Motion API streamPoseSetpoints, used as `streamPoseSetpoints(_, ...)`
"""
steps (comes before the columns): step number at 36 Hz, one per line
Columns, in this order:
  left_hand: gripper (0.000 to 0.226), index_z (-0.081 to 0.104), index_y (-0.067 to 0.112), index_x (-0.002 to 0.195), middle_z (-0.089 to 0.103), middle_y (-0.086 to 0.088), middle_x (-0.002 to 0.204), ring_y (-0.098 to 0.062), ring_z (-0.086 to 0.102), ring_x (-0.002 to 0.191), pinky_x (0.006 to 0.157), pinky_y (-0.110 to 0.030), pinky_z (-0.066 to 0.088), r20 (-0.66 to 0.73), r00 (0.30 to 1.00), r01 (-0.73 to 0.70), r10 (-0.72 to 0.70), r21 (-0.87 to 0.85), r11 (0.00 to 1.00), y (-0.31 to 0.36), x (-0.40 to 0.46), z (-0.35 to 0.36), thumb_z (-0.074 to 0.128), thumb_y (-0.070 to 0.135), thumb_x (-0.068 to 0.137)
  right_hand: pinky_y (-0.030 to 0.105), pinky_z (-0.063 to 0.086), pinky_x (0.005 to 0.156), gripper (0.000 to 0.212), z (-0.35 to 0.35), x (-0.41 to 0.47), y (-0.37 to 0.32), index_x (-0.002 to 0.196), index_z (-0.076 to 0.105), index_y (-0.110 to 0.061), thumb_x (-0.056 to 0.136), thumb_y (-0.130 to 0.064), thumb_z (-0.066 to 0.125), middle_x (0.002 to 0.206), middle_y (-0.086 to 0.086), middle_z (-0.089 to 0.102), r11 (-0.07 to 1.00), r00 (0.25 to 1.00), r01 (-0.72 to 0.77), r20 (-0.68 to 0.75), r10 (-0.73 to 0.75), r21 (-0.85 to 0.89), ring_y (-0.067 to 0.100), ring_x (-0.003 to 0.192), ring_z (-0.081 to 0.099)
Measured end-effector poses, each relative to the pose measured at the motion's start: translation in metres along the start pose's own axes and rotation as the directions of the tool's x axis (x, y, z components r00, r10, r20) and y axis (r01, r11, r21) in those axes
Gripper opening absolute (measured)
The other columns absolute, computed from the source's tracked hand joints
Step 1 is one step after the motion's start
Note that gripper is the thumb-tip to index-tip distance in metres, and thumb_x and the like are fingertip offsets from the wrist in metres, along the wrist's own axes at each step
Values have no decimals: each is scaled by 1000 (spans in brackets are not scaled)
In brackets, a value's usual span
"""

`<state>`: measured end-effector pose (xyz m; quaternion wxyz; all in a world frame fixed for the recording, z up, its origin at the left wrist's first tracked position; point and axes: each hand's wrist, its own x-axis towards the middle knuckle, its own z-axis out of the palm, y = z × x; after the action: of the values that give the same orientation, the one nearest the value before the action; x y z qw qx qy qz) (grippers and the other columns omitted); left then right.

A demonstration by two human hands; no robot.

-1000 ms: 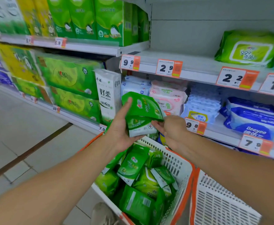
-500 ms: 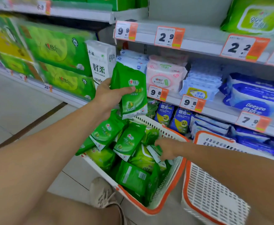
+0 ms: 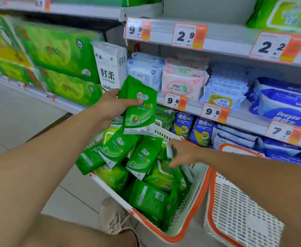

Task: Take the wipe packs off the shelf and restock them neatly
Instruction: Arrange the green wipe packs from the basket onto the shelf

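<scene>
While the left hand (image 3: 110, 106) gripped a small green wipe pack (image 3: 139, 107) upright above the basket, thumb laid across its front and fingers curled behind, the right hand (image 3: 182, 154) reached down into the white basket with the orange rim (image 3: 199, 196), its fingers bent over the top edge of another green pack standing among the pile; whether it had closed on that pack or only touched it could not be told. The basket held a loose heap of green packs (image 3: 142, 157), some face up, some on their sides, one showing its barcode. A second basket (image 3: 239, 211) stood just beside it on the right. Behind them the shelves carried blue and pink wipe packs over price tags (image 3: 174, 101), and an upper shelf (image 3: 226, 43) looked largely bare behind its tags. By my reading the removal was done or nearly so, and this was the gathering step of restocking: collecting packs into the left hand before setting them back. The next move would call for a firm pinch on the chosen pack, lifting it free of its neighbours, turning it to face the same way as the held one, and stacking the two squarely.
</scene>
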<state>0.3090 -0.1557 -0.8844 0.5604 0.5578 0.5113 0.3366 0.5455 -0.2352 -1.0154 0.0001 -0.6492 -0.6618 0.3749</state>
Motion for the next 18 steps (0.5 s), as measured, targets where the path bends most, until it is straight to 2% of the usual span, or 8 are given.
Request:
streamPoseSetpoints(2,49,64,17,116,76,1,103,-16,74,88,86,-37,58,-49,999,3,-4,-16,1000,2,-1,-4,86,25,73,44,53,89,63,-32,-11,-32,127,49,-14,79,-37,81,121,6,55,987,998,-1,-61,11,161,31,111,59)
streamPoseSetpoints(4,45,66,14,115,77,0,98,-17,75,85,85,-41,59,-88,996,7,-13,-69,998,8,-7,-4,84,26,76,35,51,69,52,-58,-24,-66,105,52,-16,76,-47,81,98,2,55,970,980,21,-198,28,242,21,86,59)
streamPoseSetpoints(6,45,67,10,116,77,-6,95,-24,75,83,79,-49,60,-108,992,41,-61,-176,984,16,-17,-3,83,28,77,28,46,60,67,-79,-42,-96,119,46,-20,73,-57,78,108,-3,49,952,954,17,-290,76,306,16,90,55)
streamPoseSetpoints(8,54,65,6,118,74,-12,102,-31,74,85,72,-54,60,-137,985,58,-103,-295,954,25,-25,-4,84,33,75,31,52,63,85,-93,-63,-117,138,37,-28,70,-59,79,122,-7,40,920,946,1,-298,126,393,18,104,53)
streamPoseSetpoints(10,57,62,8,117,73,-13,106,-31,73,84,66,-50,61,-189,977,14,-93,-384,923,35,-32,-8,84,37,73,34,58,61,71,-104,-78,-131,128,47,-24,71,-53,79,116,-7,53,858,949,22,-281,143,513,15,92,64)
streamPoseSetpoints(13,46,54,11,114,70,-6,108,-22,70,86,69,-36,59,-309,949,-84,-57,-425,901,47,-48,-14,80,30,81,31,58,55,30,-118,-88,-147,95,65,-20,77,-41,78,77,0,72,668,951,53,-242,194,743,14,60,70)
streamPoseSetpoints(16,77,36,10,141,54,-4,136,-24,57,116,100,-41,47,-320,946,-89,-56,-421,903,52,-60,-17,79,35,82,35,60,65,28,-133,-93,-155,98,67,-21,79,-39,79,79,5,73,389,937,185,-282,207,902,19,64,71)
streamPoseSetpoints(18,74,34,15,143,53,2,131,-19,52,113,100,-36,44,-323,946,-117,-26,-415,903,55,-64,-19,77,31,85,36,62,69,26,-139,-97,-160,97,68,-19,82,-38,78,82,6,74,228,915,279,-331,232,933,19,68,70)
